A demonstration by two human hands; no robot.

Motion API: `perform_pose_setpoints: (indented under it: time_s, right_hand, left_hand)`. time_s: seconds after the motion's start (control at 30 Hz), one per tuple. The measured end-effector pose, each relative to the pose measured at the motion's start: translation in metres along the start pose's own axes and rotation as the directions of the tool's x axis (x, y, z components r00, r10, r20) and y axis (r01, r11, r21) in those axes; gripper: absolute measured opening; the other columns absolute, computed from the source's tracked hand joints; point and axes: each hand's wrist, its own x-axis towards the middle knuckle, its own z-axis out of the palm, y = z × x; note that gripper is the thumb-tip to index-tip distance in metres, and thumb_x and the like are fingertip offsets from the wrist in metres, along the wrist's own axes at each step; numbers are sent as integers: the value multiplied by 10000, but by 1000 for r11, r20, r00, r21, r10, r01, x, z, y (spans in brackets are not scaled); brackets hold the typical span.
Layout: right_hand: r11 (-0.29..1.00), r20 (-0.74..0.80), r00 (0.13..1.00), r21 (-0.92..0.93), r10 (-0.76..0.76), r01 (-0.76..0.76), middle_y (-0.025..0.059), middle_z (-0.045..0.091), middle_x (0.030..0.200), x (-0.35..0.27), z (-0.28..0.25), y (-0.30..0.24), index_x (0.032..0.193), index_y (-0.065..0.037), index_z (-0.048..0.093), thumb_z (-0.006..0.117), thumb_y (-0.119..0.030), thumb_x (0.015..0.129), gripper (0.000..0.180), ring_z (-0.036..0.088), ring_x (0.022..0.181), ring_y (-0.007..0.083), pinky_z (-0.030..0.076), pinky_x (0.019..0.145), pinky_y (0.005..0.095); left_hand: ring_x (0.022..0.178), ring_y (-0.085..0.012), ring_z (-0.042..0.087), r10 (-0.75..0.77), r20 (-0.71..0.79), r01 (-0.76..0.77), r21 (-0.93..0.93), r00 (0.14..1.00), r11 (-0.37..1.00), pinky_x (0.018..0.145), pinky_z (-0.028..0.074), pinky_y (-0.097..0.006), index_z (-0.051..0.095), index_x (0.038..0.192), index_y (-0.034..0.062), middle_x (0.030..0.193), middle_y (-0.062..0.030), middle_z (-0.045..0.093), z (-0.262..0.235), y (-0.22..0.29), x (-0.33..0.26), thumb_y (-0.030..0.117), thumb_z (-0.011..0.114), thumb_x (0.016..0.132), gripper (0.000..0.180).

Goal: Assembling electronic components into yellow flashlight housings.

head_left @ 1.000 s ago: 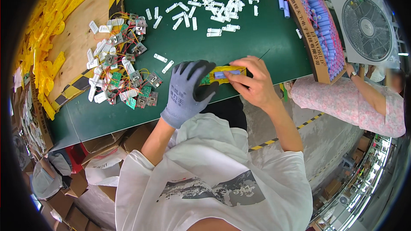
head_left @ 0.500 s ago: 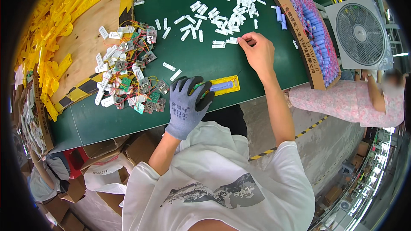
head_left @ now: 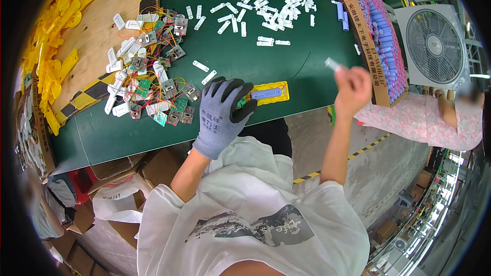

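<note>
My left hand, in a grey glove with black fingertips, grips the left end of a yellow plastic casing near the table's front edge. Inside the casing lies a blue cylindrical battery cell; a bit of green circuit board shows beside my fingers, the rest hidden under the glove. Bare and raised right of the casing, my right hand pinches a small white plastic strip, blurred by motion. Two white strips lie just beyond my left hand. Three more strips lie farther up the green table.
White strips are heaped at the back. Wired circuit boards with white parts pile up at left, beside yellow casings. A cardboard box of battery cells and a fan stand at right. Another person is beyond.
My right hand has lifted away from the strips on the table and swung right and nearer, carrying a white strip. My left hand keeps its grip on the casing.
</note>
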Motion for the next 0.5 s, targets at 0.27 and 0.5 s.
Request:
perform_pose_setpoints:
  time_s: [0.27, 0.5]
  right_hand:
    - [797, 651, 597, 19, -469, 604, 40, 677, 736, -26, 26, -32, 937, -57, 679, 786, -39, 723, 240, 635, 643, 189, 503, 618, 299]
    - [622, 790, 421, -65, -446, 780, 23, 683, 829, -21, 23, -50, 1187, -75, 624, 742, -99, 770, 434, 649, 801, 172, 507, 766, 344]
  left_hand:
    - [964, -305, 557, -59, 35, 62, -84, 998, 995, 884, 426, -420, 545, 1289, 67, 1021, -94, 631, -3, 2, 3, 169, 773, 719, 622]
    - [963, -301, 562, -102, 51, 107, -108, 994, 988, 886, 420, -409, 539, 1293, 66, 1016, -98, 630, -10, 5, 7, 156, 766, 721, 622]
